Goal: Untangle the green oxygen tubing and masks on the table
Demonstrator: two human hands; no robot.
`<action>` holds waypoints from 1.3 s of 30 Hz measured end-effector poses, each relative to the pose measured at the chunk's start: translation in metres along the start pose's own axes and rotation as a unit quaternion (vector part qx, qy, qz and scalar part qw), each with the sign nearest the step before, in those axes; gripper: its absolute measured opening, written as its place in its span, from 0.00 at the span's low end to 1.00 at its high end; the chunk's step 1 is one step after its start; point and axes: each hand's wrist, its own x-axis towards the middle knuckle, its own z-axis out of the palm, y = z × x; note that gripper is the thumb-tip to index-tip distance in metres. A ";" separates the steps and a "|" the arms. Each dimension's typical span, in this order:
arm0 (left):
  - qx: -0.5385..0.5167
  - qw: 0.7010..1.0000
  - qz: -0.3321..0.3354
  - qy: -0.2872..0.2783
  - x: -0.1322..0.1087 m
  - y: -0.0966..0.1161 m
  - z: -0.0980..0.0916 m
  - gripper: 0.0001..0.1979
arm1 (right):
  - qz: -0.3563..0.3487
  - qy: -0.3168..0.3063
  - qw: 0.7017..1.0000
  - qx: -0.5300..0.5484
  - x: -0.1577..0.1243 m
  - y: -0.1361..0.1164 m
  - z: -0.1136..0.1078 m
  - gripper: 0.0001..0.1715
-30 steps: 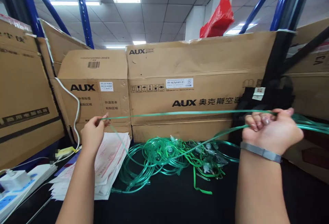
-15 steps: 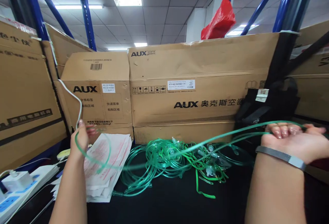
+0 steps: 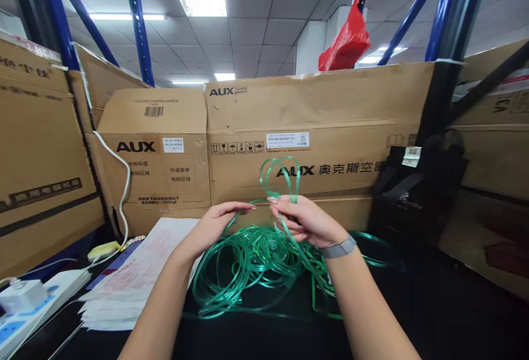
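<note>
Loops of green tubing point(image 3: 298, 175) stand up from my right hand point(image 3: 309, 219), whose fingers pinch them. My left hand point(image 3: 221, 219) is just to the left, its thumb and fingertips closed on a length of the same tubing. The two hands almost meet above a tangled pile of clear green tubing point(image 3: 219, 294) on the black table. Bright green straps and clear plastic parts lie in the pile, partly hidden behind my right hand and wrist. A grey band circles my right wrist.
Printed papers point(image 3: 119, 299) are stacked left of the pile. A white power strip point(image 3: 66, 288) with a plug lies at the far left. Cardboard boxes point(image 3: 243, 183) wall off the back, and a black bag point(image 3: 400, 205) leans at the right.
My hands have come together from far left and far right to the middle. The tubing stretched between them is now gathered into small loops at my right hand.
</note>
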 end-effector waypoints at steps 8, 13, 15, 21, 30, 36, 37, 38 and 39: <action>-0.089 0.995 -0.023 0.039 0.010 -0.007 0.013 0.24 | 0.033 -0.110 0.987 -0.109 0.025 0.026 0.008 0.18; -0.057 0.992 -0.020 0.113 0.011 -0.009 0.014 0.15 | 0.038 -0.072 0.988 -0.131 0.024 0.024 0.008 0.17; -0.022 0.990 -0.026 0.140 0.013 -0.013 0.008 0.16 | 0.010 0.010 0.994 -0.110 0.024 0.022 0.002 0.15; 0.133 0.972 -0.044 0.188 0.006 -0.013 -0.016 0.12 | -0.119 0.223 0.965 -0.074 0.023 0.015 -0.027 0.14; 0.085 0.981 0.010 0.176 -0.005 0.009 -0.012 0.11 | -0.208 0.313 0.922 -0.097 0.020 0.010 -0.029 0.15; -0.250 0.964 -0.005 0.093 -0.009 0.025 -0.008 0.10 | -0.263 0.327 0.906 -0.050 0.016 0.004 -0.019 0.14; -0.268 0.959 -0.002 0.088 -0.009 0.026 -0.008 0.10 | -0.268 0.333 0.903 -0.041 0.015 0.004 -0.017 0.14; -0.277 0.957 0.000 0.089 -0.010 0.026 -0.009 0.11 | -0.268 0.337 0.902 -0.034 0.014 0.003 -0.016 0.13; -0.277 0.956 0.000 0.094 -0.010 0.026 -0.009 0.12 | -0.265 0.341 0.902 -0.029 0.013 0.002 -0.015 0.13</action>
